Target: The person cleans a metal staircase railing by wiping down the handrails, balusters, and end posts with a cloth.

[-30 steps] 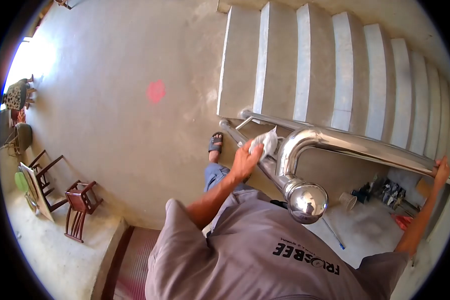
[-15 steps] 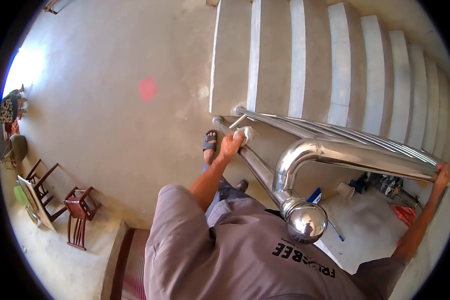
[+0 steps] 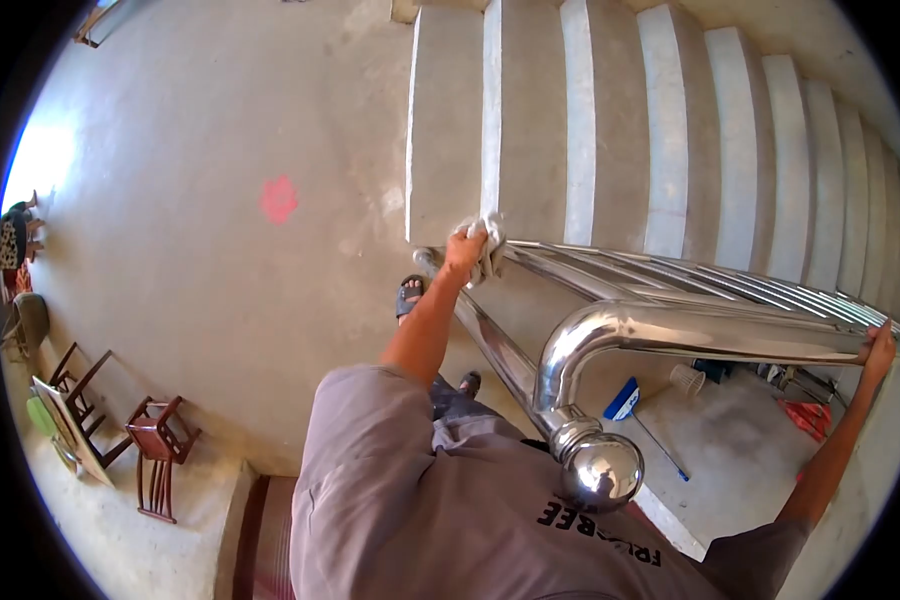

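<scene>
My left hand (image 3: pixel 463 250) is closed on a crumpled whitish cloth (image 3: pixel 492 256), at the lower end of the staircase railing. The cloth is against the thin metal bars there, by the end of the bottom steps. To the far right, my right hand (image 3: pixel 879 348) is wrapped round the thick shiny handrail (image 3: pixel 730 332). That handrail bends down near my chest to a post topped with a polished metal ball (image 3: pixel 604 470). A slanting metal post (image 3: pixel 500 350) runs from the ball towards my left hand.
Concrete stairs (image 3: pixel 535 130) rise to the right beyond the railing. Below it lie a blue broom (image 3: pixel 622 400), a white basket (image 3: pixel 687 380) and a red bag (image 3: pixel 806 418). Wooden chairs (image 3: pixel 158 435) stand at the left. My sandalled foot (image 3: pixel 410 295) is on the floor.
My left hand has moved the cloth from the slanting post up to the bars by the steps. My right hand stays on the handrail, and the view has shifted slightly.
</scene>
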Demonstrator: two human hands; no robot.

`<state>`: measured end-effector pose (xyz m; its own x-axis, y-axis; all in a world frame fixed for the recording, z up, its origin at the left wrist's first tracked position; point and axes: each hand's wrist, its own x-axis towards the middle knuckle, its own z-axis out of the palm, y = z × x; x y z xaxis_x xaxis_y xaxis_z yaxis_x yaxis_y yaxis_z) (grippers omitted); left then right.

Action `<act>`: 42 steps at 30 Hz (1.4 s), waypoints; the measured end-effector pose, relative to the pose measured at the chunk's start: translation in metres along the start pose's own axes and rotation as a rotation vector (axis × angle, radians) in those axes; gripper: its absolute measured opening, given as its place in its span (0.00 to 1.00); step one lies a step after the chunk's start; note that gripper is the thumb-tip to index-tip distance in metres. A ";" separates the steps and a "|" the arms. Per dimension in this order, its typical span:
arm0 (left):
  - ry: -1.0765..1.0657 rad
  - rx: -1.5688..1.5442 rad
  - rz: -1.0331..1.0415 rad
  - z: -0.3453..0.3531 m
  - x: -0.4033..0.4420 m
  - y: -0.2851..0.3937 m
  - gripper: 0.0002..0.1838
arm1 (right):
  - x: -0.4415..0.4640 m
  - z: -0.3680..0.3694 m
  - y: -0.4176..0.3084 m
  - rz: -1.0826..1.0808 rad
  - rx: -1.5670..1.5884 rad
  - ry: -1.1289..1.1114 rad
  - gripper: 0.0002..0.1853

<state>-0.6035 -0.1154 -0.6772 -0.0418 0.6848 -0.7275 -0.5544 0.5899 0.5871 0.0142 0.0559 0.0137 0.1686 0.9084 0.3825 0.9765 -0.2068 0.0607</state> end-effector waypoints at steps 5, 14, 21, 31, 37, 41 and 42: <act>-0.004 0.062 -0.119 0.047 0.011 -0.015 0.13 | -0.001 -0.007 0.013 0.170 0.064 -0.085 0.31; -0.237 -0.140 -0.148 0.083 -0.105 0.073 0.16 | 0.000 0.003 0.026 0.047 0.024 -0.015 0.30; -0.613 -0.241 -0.206 0.076 -0.158 0.141 0.18 | -0.013 0.026 -0.003 0.054 0.023 0.040 0.32; -0.921 -0.109 0.212 0.088 -0.193 0.212 0.14 | -0.068 0.049 -0.109 0.012 -0.211 0.171 0.31; -1.069 0.505 0.440 0.187 -0.225 0.245 0.18 | -0.084 0.058 -0.138 0.077 -0.034 0.200 0.28; -1.166 0.628 0.644 0.265 -0.252 0.245 0.20 | -0.098 0.058 -0.151 0.055 0.038 0.240 0.29; -1.226 0.632 0.651 0.274 -0.263 0.245 0.21 | -0.099 0.061 -0.151 -0.012 -0.061 0.321 0.30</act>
<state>-0.5007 -0.0339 -0.2449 0.7391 0.6230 0.2561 -0.2639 -0.0820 0.9611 -0.1421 0.0198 -0.0894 0.0971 0.7521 0.6518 0.9666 -0.2272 0.1182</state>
